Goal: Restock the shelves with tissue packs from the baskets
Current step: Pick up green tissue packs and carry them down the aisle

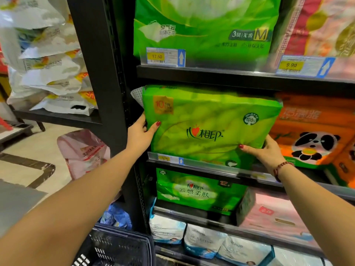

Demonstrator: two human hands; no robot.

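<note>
A large green tissue pack point(209, 123) stands tilted at the front of the middle shelf point(201, 164), its lower edge over the shelf's price rail. My left hand point(141, 133) grips the pack's left edge, thumb on its front. My right hand point(263, 150) holds its lower right corner from below. A dark plastic basket point(115, 248) sits on the floor at the bottom, below my left forearm; I cannot see what is in it.
Another green pack point(203, 25) fills the shelf above. Orange panda packs point(317, 135) stand right beside the held pack. Below are a smaller green pack point(197, 191), pink packs point(269, 214) and white-blue packs point(203, 240). The black shelf post point(107, 73) rises on the left.
</note>
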